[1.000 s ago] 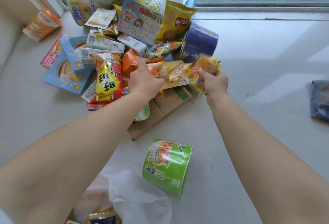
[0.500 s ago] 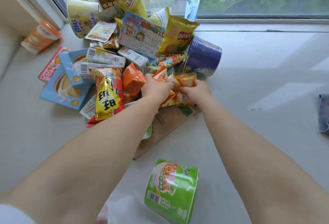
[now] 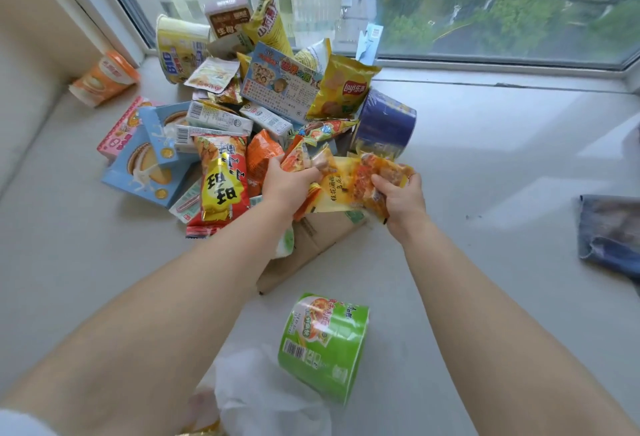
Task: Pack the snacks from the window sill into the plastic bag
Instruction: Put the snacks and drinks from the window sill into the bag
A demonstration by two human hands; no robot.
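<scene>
A heap of snack packets and boxes [image 3: 263, 113] lies on the pale window sill [image 3: 485, 165] by the glass. My left hand [image 3: 285, 184] grips the orange end of a bunch of small packets [image 3: 343, 182]. My right hand [image 3: 403, 198] is closed on the yellow-orange end of the same bunch, held just above a flat brown carton [image 3: 311, 245]. The white plastic bag [image 3: 263, 397] lies crumpled at the bottom edge, partly hidden by my left forearm. A green noodle cup [image 3: 323, 345] lies on its side next to the bag.
A dark blue cup [image 3: 384, 124] lies right of the heap, an orange cup [image 3: 104, 77] at the far left near the wall. Folded blue denim cloth [image 3: 609, 231] sits at the right edge. The window frame [image 3: 485, 66] runs along the back.
Both hands, close together over the bunch half a second ago, have spread apart, pulling the packets out sideways. The view has tilted back so the plastic bag shows again.
</scene>
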